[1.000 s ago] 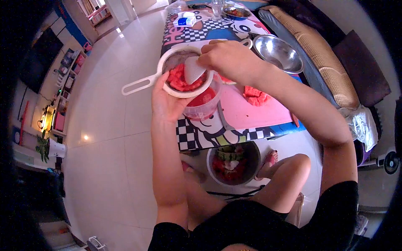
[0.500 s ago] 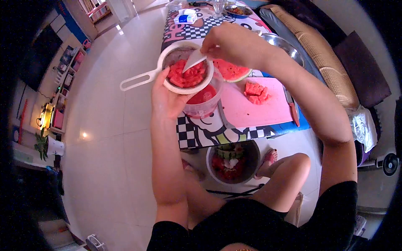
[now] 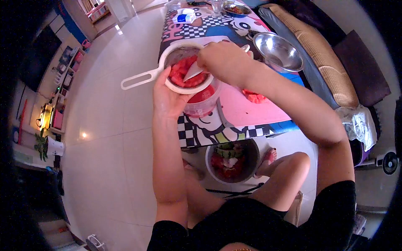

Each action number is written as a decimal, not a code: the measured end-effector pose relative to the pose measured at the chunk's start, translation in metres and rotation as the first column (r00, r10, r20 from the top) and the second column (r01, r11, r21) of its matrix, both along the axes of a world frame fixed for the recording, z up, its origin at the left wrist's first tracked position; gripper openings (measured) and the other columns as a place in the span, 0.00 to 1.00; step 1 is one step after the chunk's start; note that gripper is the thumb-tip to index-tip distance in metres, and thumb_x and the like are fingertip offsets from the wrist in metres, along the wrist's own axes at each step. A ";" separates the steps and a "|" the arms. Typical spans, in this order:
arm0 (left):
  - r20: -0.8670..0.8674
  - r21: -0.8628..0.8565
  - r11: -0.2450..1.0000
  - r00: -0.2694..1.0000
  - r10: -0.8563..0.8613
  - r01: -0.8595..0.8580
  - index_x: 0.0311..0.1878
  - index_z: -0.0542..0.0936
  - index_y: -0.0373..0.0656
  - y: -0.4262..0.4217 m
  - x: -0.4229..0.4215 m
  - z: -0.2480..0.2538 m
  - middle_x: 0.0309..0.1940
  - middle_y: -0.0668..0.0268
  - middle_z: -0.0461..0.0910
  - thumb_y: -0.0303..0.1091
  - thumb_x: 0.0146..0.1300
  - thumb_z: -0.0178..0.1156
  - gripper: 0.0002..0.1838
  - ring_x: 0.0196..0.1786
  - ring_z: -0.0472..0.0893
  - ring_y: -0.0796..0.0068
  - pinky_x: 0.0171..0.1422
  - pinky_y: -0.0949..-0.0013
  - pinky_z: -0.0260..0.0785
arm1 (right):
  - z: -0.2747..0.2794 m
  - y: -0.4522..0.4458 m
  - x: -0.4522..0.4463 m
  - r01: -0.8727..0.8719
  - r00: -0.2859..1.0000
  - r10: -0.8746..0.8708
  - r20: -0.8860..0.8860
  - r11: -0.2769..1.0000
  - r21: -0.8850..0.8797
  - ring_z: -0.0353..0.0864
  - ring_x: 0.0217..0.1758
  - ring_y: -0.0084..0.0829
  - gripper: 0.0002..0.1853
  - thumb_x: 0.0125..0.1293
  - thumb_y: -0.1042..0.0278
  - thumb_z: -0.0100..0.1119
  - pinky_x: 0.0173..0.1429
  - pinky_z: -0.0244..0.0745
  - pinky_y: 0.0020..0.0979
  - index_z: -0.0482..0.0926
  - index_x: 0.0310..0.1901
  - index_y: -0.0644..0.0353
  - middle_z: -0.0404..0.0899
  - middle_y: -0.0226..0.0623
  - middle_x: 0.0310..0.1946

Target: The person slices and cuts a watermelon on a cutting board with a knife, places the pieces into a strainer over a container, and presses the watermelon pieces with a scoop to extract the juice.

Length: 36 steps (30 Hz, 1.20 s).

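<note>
My left hand (image 3: 169,98) grips the white rim of a strainer (image 3: 140,80), holding it tilted above a clear plastic container (image 3: 199,112) with red juice inside. Crushed red watermelon (image 3: 177,72) lies in the strainer's mesh. In my right hand (image 3: 224,58) is a white spoon (image 3: 193,71); its pointed tip presses into the watermelon, and my fingers cover its middle. To the right, watermelon cubes (image 3: 254,98) rest on a pink cutting board (image 3: 243,113), partly hidden by my right forearm.
A steel bowl (image 3: 278,52) stands on the patterned tablecloth beyond my right arm. Farther back are a tissue pack (image 3: 184,16) and a dish of food (image 3: 237,10). Between my feet on the floor sits a bucket (image 3: 209,167) holding watermelon rinds.
My right hand and the spoon have moved lower and nearer the strainer. My right forearm now covers the watermelon slice and knife seen before. The left hand stays almost still.
</note>
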<state>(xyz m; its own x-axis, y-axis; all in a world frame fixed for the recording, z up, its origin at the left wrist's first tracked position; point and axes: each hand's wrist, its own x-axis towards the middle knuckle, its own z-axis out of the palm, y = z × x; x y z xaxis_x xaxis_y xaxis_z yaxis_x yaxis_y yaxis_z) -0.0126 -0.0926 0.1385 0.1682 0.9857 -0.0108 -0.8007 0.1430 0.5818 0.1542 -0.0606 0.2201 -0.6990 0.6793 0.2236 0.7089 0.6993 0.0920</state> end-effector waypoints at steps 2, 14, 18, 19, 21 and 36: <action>0.017 0.009 1.000 1.000 -0.006 0.006 0.66 0.60 0.38 0.000 0.000 -0.001 0.64 0.51 0.65 0.43 0.69 0.42 0.27 0.66 0.67 0.52 0.67 0.41 0.63 | -0.006 0.000 -0.003 0.024 1.000 -0.024 -0.002 1.000 0.016 0.82 0.41 0.43 0.07 0.55 0.73 0.60 0.46 0.76 0.39 0.84 0.36 0.59 0.82 0.43 0.35; 0.043 -0.028 0.999 0.999 0.018 -0.017 0.67 0.59 0.38 0.000 -0.004 0.002 0.64 0.50 0.64 0.44 0.70 0.40 0.27 0.67 0.66 0.51 0.68 0.40 0.61 | 0.010 0.006 0.015 -0.177 0.942 0.087 -0.325 0.950 -0.257 0.83 0.37 0.39 0.10 0.56 0.72 0.64 0.45 0.76 0.34 0.84 0.39 0.63 0.83 0.45 0.32; 0.037 -0.015 1.000 0.999 0.007 -0.006 0.67 0.59 0.39 -0.004 -0.001 0.005 0.64 0.49 0.64 0.44 0.70 0.40 0.27 0.67 0.65 0.51 0.68 0.40 0.61 | 0.014 -0.003 0.011 -0.105 0.967 0.020 -0.256 0.941 -0.322 0.83 0.37 0.40 0.09 0.55 0.72 0.64 0.45 0.76 0.34 0.84 0.39 0.63 0.83 0.46 0.33; 0.046 -0.010 1.000 0.999 -0.006 0.006 0.67 0.59 0.39 -0.004 -0.001 0.006 0.64 0.49 0.64 0.44 0.70 0.40 0.27 0.67 0.65 0.50 0.68 0.40 0.61 | 0.010 -0.002 0.011 -0.114 0.963 0.031 -0.269 0.947 -0.300 0.83 0.37 0.40 0.09 0.55 0.72 0.64 0.45 0.76 0.35 0.84 0.38 0.63 0.83 0.46 0.33; 0.028 -0.012 1.000 1.000 -0.005 0.005 0.66 0.60 0.39 -0.005 0.000 0.005 0.64 0.49 0.64 0.43 0.70 0.40 0.26 0.67 0.65 0.50 0.68 0.39 0.61 | 0.001 0.000 0.012 -0.121 0.960 0.050 -0.275 0.961 -0.249 0.83 0.37 0.40 0.09 0.55 0.73 0.64 0.45 0.76 0.36 0.84 0.38 0.63 0.83 0.47 0.33; -0.032 -0.043 0.999 0.999 0.022 -0.023 0.66 0.61 0.40 -0.002 0.004 0.008 0.63 0.51 0.66 0.45 0.71 0.38 0.26 0.66 0.67 0.53 0.68 0.41 0.62 | 0.002 0.018 0.016 -0.182 0.960 0.150 -0.237 0.976 -0.117 0.83 0.38 0.39 0.10 0.56 0.69 0.63 0.44 0.76 0.36 0.84 0.40 0.60 0.83 0.44 0.34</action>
<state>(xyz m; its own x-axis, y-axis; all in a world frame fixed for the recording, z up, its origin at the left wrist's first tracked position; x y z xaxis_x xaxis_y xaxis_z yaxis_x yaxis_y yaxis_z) -0.0084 -0.0944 0.1461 0.1451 0.9877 -0.0586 -0.7850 0.1510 0.6008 0.1703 -0.0423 0.2217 -0.7468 0.5929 0.3014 0.5730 0.8036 -0.1610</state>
